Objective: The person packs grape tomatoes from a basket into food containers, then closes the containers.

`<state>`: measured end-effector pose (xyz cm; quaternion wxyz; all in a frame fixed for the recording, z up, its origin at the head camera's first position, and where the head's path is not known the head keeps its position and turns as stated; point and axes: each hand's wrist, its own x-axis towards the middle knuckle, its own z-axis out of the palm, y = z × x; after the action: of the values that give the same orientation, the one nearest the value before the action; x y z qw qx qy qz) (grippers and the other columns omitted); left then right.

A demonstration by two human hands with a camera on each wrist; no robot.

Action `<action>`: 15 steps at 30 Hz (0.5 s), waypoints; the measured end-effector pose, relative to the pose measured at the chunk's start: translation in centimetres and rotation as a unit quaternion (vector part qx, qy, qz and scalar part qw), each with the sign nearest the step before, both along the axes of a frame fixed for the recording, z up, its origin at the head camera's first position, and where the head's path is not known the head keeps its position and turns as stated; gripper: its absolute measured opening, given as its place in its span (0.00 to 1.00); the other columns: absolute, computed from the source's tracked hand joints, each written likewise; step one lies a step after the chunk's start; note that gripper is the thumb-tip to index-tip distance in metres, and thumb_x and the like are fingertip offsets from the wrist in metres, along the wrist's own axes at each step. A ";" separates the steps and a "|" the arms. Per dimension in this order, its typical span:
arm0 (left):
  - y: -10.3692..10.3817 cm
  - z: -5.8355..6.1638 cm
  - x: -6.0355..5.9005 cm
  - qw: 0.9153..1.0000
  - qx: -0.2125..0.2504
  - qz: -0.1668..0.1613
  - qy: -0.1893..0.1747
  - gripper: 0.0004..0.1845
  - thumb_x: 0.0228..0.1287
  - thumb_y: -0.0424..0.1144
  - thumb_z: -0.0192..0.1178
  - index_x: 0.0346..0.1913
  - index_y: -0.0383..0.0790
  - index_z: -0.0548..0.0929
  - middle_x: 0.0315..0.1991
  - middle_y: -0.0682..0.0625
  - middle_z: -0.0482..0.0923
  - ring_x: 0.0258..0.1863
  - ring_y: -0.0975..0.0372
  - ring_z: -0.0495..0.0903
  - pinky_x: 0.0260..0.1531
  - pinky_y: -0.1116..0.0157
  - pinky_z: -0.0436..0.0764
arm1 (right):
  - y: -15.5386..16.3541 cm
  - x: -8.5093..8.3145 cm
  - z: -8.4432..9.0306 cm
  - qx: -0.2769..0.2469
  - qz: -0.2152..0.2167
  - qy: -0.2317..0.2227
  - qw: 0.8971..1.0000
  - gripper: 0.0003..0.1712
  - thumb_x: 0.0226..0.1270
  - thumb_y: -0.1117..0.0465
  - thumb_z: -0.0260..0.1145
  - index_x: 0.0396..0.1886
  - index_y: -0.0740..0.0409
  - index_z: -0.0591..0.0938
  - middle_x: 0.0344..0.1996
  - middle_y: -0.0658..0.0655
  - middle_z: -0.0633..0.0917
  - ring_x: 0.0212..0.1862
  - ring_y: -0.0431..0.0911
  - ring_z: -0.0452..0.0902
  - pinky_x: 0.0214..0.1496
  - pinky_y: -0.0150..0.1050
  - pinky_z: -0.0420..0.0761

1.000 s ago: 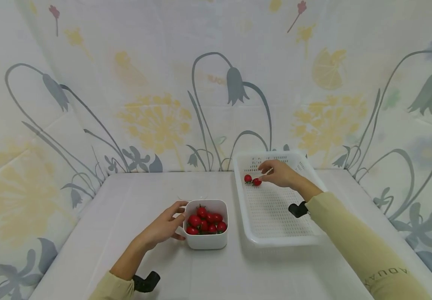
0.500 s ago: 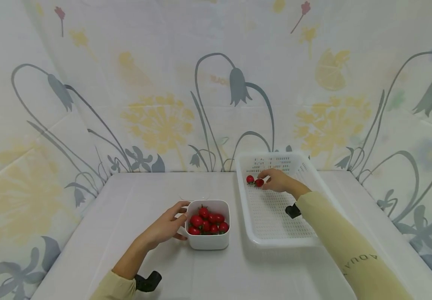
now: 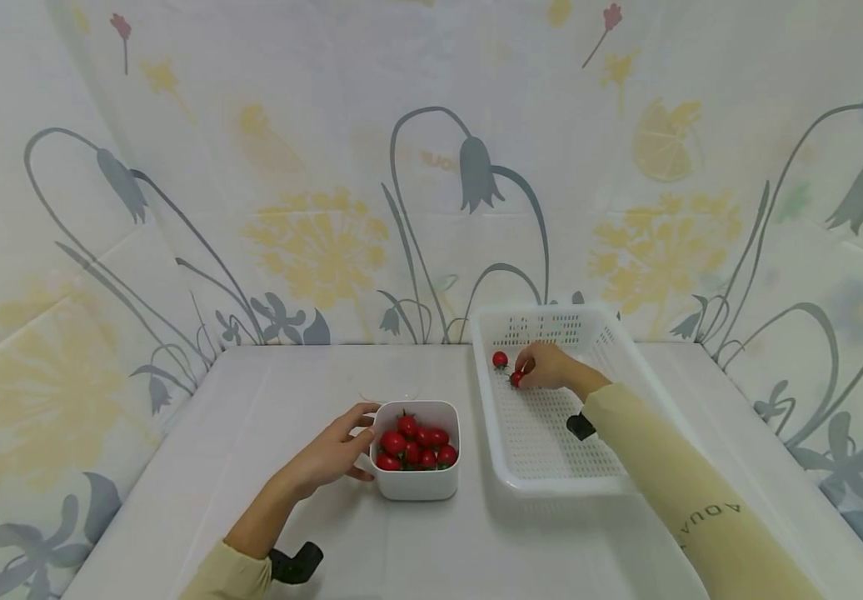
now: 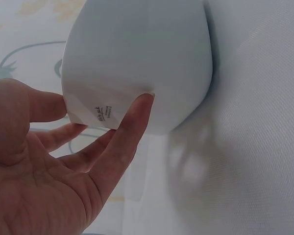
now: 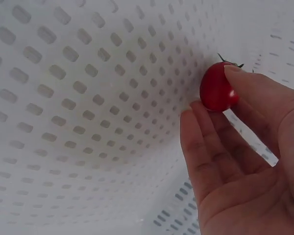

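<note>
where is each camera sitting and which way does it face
Head: on the person's head, facing forward and down at the table; both forearms, left hand and right hand show.
Left wrist: beside the palm, facing the white bowl; thumb and fingers show.
Right wrist: beside the palm, facing the basket floor; fingers touch a tomato.
Shared: that tomato and basket appear in the head and right wrist views.
</note>
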<state>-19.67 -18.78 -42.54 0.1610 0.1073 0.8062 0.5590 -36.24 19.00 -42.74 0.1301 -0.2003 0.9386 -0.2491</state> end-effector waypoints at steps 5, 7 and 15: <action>0.1 0.0 0.0 1.000 -0.001 0.001 0.002 0.24 0.82 0.37 0.46 0.75 0.40 0.63 0.71 0.30 0.63 0.52 0.47 0.80 0.38 0.52 0.90 | -0.2 0.0 -0.2 0.000 -0.009 -0.023 1.000 0.11 0.62 0.63 0.75 0.39 0.64 0.85 0.35 0.59 0.86 0.34 0.47 0.81 0.37 0.38 0.84; 0.1 0.0 0.0 1.000 -0.002 0.002 0.002 0.24 0.82 0.37 0.46 0.75 0.40 0.63 0.71 0.30 0.63 0.52 0.47 0.80 0.38 0.52 0.90 | -0.3 0.1 -0.1 0.000 -0.009 -0.028 1.000 0.11 0.63 0.61 0.76 0.37 0.64 0.85 0.33 0.57 0.86 0.33 0.46 0.81 0.36 0.37 0.83; 0.0 -0.1 0.0 1.000 -0.005 0.005 0.003 0.23 0.82 0.37 0.46 0.75 0.41 0.64 0.71 0.31 0.63 0.51 0.48 0.80 0.38 0.54 0.90 | -0.5 0.9 0.5 -0.032 -0.006 -0.067 0.997 0.10 0.67 0.60 0.73 0.37 0.64 0.86 0.30 0.55 0.88 0.33 0.45 0.84 0.41 0.39 0.86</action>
<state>-19.66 -18.74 -42.67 0.1564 0.1042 0.8097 0.5559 -35.37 18.51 -42.25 0.1848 -0.1814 0.9206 -0.2922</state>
